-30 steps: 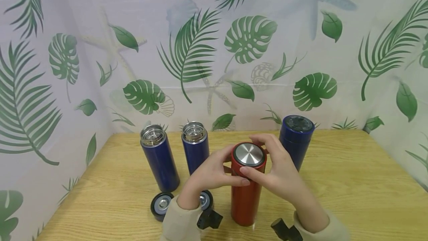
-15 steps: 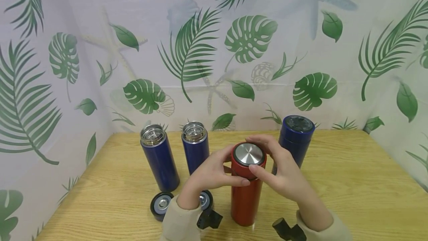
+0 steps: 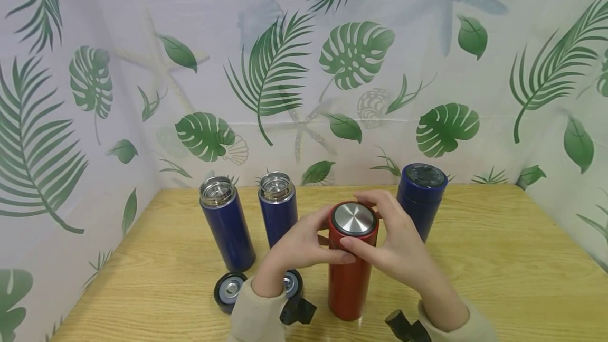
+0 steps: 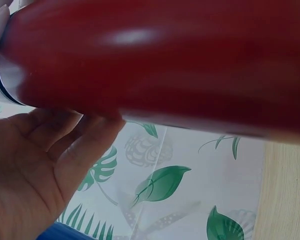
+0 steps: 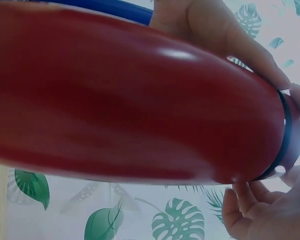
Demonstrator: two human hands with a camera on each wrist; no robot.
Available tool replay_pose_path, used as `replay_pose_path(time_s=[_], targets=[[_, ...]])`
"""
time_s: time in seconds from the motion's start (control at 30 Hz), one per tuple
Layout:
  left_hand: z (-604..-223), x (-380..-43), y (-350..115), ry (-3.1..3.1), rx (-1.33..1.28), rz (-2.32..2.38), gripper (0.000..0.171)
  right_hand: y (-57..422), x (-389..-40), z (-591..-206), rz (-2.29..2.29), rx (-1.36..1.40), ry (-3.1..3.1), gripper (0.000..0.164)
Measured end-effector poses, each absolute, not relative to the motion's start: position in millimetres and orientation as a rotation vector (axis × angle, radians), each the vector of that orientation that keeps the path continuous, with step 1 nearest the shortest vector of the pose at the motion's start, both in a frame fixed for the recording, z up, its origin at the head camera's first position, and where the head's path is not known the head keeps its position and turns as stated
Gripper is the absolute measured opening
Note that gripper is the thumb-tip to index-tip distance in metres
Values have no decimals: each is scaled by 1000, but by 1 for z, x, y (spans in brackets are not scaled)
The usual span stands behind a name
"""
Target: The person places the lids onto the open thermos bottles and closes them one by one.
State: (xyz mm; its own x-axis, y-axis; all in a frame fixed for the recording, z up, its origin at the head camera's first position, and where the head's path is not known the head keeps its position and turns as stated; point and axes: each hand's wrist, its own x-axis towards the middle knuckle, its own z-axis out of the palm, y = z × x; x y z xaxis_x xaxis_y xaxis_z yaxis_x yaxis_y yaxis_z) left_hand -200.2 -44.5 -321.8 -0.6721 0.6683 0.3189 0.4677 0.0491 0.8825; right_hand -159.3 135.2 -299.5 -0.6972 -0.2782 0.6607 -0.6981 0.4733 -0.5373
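A red thermos (image 3: 348,289) stands upright on the table, its round lid (image 3: 354,219) topped with brushed steel inside a dark ring. My left hand (image 3: 300,244) grips the upper body, thumb across the front just under the lid. Around the lid curls my right hand (image 3: 404,247), thumb in front and fingers behind. In the left wrist view the red body (image 4: 155,65) fills the top, with my left hand (image 4: 35,170) around it. A dark ring (image 5: 277,140) marks the lid seam in the right wrist view, near my right hand's fingers (image 5: 235,215).
Two lidless blue thermoses (image 3: 233,236) (image 3: 276,220) stand at the left. Two dark lids lie near them, one lid (image 3: 230,290) in plain view, the other lid (image 3: 292,282) partly behind my left sleeve. A capped blue thermos (image 3: 423,199) stands behind my right hand. Leaf-print cloth (image 3: 304,67) rises behind the table.
My right hand swung slightly right around the lid half a second ago, then came back left to where its thumb was before. The left hand and the red thermos have stayed in place.
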Motion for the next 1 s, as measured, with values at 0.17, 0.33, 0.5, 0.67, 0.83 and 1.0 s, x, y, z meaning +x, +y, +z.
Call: replay_pose_path(time_s=[0.17,0.33,0.5,0.67,0.83,1.0], targets=[[-321,-201,-45,2133,1176,1677,62,140,-162,-298,1202,951,-2157,54],[-322,-201,-45,2153,1149,1659,61,144,-164,-298,1287,1087,-2094,53],[-322,-201,-44,2158,1116,1650,65,144,-164,-298,1298,1111,-2101,52],[-322,-201,-44,2156,1110,1654,66,142,-163,-299,1226,994,-2166,55],[-322,-201,-44,2149,1157,1667,61,138,-160,-301,1142,838,-2250,60],[-322,-200,-45,2125,1189,1681,61,139,-162,-301,1143,887,-2223,57]])
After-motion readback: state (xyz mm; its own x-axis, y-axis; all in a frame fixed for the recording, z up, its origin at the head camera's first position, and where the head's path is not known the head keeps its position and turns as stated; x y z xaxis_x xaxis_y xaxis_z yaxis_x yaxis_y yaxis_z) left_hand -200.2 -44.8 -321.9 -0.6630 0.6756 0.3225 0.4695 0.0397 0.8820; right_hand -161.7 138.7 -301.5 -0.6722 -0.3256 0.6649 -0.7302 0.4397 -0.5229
